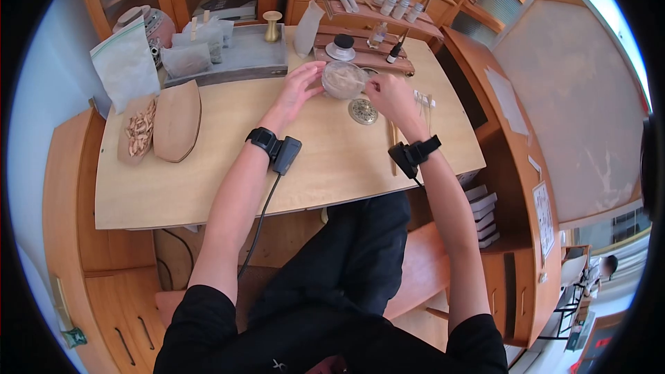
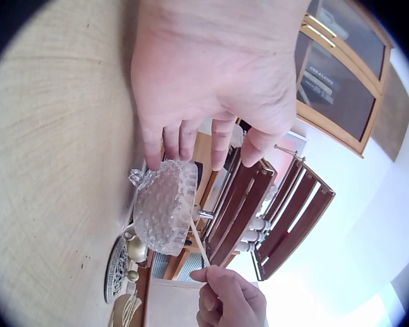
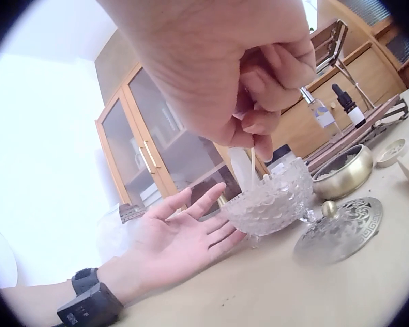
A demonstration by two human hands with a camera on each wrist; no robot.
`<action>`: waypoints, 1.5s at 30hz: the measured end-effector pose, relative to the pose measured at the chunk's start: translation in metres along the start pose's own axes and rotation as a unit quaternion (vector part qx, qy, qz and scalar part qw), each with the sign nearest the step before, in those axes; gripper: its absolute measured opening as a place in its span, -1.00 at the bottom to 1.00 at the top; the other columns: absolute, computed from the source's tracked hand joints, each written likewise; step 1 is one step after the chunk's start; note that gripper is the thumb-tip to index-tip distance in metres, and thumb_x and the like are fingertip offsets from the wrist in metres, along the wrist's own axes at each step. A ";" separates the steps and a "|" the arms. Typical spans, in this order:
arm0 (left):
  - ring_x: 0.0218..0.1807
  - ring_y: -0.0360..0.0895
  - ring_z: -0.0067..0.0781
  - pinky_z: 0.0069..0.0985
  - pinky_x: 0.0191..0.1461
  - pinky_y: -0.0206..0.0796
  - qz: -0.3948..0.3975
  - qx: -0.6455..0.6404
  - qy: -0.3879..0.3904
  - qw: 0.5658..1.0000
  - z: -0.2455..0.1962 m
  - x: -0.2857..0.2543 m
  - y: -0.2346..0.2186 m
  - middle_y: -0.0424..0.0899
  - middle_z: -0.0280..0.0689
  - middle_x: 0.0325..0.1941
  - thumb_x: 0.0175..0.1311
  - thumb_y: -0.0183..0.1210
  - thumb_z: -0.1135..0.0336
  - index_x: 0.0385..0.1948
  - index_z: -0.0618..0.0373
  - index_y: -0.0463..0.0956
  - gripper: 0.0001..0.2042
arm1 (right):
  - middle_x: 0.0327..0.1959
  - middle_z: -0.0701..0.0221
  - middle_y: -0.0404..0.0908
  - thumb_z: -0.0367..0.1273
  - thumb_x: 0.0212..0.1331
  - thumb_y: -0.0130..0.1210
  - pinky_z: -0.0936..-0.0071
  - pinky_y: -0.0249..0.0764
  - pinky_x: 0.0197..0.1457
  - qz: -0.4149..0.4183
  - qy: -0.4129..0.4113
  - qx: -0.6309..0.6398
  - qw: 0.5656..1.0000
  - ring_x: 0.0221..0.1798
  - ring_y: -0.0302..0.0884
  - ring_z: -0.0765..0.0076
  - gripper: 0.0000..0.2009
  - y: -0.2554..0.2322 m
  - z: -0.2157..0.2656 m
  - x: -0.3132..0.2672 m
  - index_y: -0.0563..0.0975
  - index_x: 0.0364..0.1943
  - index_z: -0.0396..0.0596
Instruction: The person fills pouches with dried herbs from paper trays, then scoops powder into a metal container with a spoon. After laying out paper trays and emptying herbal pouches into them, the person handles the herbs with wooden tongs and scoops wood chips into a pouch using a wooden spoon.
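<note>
A clear textured glass bowl point(image 1: 325, 82) point(image 2: 165, 214) point(image 3: 276, 211) holds a pale, powder-like filling. My left hand point(image 1: 302, 87) point(image 2: 215, 75) point(image 3: 180, 242) lies beside it, fingers stretched out and fingertips right at its wall. With curled fingers, my right hand point(image 1: 392, 97) point(image 2: 232, 300) point(image 3: 259, 95) pinches a thin pale stick point(image 2: 198, 240) above the bowl; the stick's lower end reaches inside the rim. An openwork metal lid point(image 1: 363, 111) point(image 3: 341, 231) rests on the table close by. Behind the lid stands a round brass pot point(image 3: 344, 177).
A wooden rack point(image 1: 415, 69) with several small bottles stands behind the bowl. Back left, a grey tray point(image 1: 239, 69) holds packets and a brass stand point(image 1: 273, 26). Two brown pouch-like pieces point(image 1: 176, 125), one bearing wood chips point(image 1: 140, 127), lie at the left.
</note>
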State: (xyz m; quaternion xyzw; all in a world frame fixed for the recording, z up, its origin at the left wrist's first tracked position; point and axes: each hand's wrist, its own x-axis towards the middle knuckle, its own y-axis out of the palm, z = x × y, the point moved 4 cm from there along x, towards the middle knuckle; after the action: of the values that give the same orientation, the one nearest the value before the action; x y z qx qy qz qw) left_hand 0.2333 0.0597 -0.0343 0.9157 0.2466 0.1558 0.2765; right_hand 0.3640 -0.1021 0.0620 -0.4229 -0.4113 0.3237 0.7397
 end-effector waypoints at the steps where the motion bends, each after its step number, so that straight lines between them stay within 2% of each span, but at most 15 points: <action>1: 0.29 0.34 -0.43 -0.31 0.32 0.23 -0.005 0.002 0.001 1.000 0.000 0.000 0.000 0.51 -0.31 0.18 0.36 0.10 0.19 0.10 0.12 0.47 -0.66 | -0.45 0.08 0.64 -0.27 0.11 0.06 0.06 0.53 -0.25 -0.002 0.004 0.000 1.000 -0.35 0.60 -0.14 -0.79 0.000 0.000 0.001 0.65 -0.41 -0.08; 13: 0.31 0.33 -0.41 -0.29 0.32 0.22 -0.006 0.007 -0.001 1.000 0.001 0.001 -0.001 0.50 -0.28 0.22 0.35 0.10 0.17 0.12 0.15 0.46 -0.62 | -0.44 0.01 0.62 -0.30 0.08 0.07 0.07 0.54 -0.18 -0.010 0.020 0.033 0.999 -0.32 0.59 -0.19 -0.79 -0.002 -0.007 0.008 0.66 -0.41 -0.12; 18: 0.32 0.32 -0.38 -0.26 0.33 0.21 -0.004 0.010 -0.003 1.000 0.001 0.001 -0.001 0.49 -0.26 0.23 0.35 0.09 0.17 0.13 0.16 0.45 -0.61 | -0.46 -0.01 0.62 -0.32 0.05 0.07 0.08 0.55 -0.19 -0.046 -0.001 0.047 0.998 -0.34 0.60 -0.18 -0.79 0.000 -0.014 0.016 0.67 -0.40 -0.13; 28: 0.35 0.29 -0.34 -0.22 0.38 0.17 -0.004 0.016 -0.003 1.000 0.001 0.002 0.000 0.45 -0.22 0.27 0.35 0.08 0.17 0.17 0.17 0.41 -0.58 | -0.48 0.02 0.62 -0.30 0.04 0.05 0.16 0.56 -0.18 -0.030 0.028 0.123 0.992 -0.37 0.61 -0.12 -0.76 -0.027 -0.054 0.014 0.68 -0.40 -0.14; 31: 0.36 0.27 -0.34 -0.22 0.38 0.17 -0.002 0.017 -0.008 1.000 0.000 0.001 0.001 0.44 -0.23 0.29 0.36 0.06 0.17 0.19 0.16 0.40 -0.58 | -0.47 0.02 0.63 -0.30 0.04 0.04 0.17 0.55 -0.16 -0.045 0.044 0.104 0.993 -0.35 0.62 -0.09 -0.76 -0.025 -0.085 0.013 0.68 -0.39 -0.15; 33: 0.35 0.29 -0.37 -0.23 0.36 0.19 -0.003 0.020 -0.007 1.000 -0.001 0.000 0.003 0.46 -0.25 0.25 0.36 0.08 0.17 0.16 0.15 0.43 -0.60 | -0.53 0.12 0.64 -0.31 0.06 0.05 0.29 0.52 -0.24 -0.011 0.102 0.071 0.992 -0.43 0.61 0.10 -0.76 -0.023 -0.102 0.009 0.71 -0.40 -0.12; 35: 0.33 0.30 -0.39 -0.23 0.34 0.20 -0.003 0.022 -0.008 1.000 0.000 0.001 0.003 0.49 -0.27 0.22 0.35 0.09 0.16 0.13 0.13 0.46 -0.62 | -0.51 0.11 0.65 -0.31 0.06 0.05 0.26 0.52 -0.22 -0.008 0.103 0.055 0.993 -0.41 0.62 0.06 -0.76 -0.022 -0.108 0.005 0.70 -0.41 -0.12; 37: 0.36 0.26 -0.34 -0.20 0.39 0.15 -0.004 0.035 -0.010 0.999 0.001 0.002 0.001 0.42 -0.25 0.31 0.39 0.02 0.18 0.21 0.16 0.39 -0.58 | -0.50 0.09 0.65 -0.30 0.05 0.04 0.23 0.53 -0.20 -0.004 0.106 0.040 0.994 -0.39 0.63 0.02 -0.75 -0.022 -0.111 0.002 0.70 -0.43 -0.13; 39: 0.37 0.26 -0.34 -0.19 0.40 0.14 -0.004 0.037 -0.012 0.999 0.002 0.002 -0.001 0.41 -0.25 0.31 0.39 0.01 0.19 0.22 0.16 0.37 -0.58 | -0.40 0.00 0.65 -0.26 0.04 0.06 0.13 0.56 -0.09 0.019 0.075 -0.047 0.996 -0.26 0.63 -0.12 -0.73 -0.020 -0.105 0.006 0.66 -0.44 -0.18; 43: 0.38 0.24 -0.33 -0.18 0.42 0.12 -0.002 0.042 -0.011 0.999 0.003 0.003 -0.002 0.37 -0.24 0.34 0.41 -0.01 0.18 0.25 0.16 0.33 -0.56 | -0.37 -0.04 0.65 -0.25 0.02 0.08 0.12 0.56 -0.05 0.009 0.127 -0.042 0.991 -0.22 0.63 -0.17 -0.73 -0.008 -0.105 0.011 0.66 -0.47 -0.20; 45: 0.39 0.23 -0.33 -0.18 0.43 0.11 0.002 0.047 -0.012 0.999 0.003 0.003 -0.002 0.36 -0.23 0.35 0.41 -0.01 0.17 0.26 0.17 0.32 -0.55 | -0.42 0.01 0.65 -0.28 0.02 0.06 0.13 0.53 -0.10 0.019 0.106 -0.022 0.994 -0.29 0.62 -0.12 -0.75 0.001 -0.107 0.015 0.69 -0.46 -0.15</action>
State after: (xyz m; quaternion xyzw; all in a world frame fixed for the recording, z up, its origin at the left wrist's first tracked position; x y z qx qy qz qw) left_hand 0.2361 0.0612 -0.0371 0.9300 0.2487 0.1338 0.2352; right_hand 0.4650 -0.1279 0.0333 -0.4787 -0.3293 0.2816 0.7636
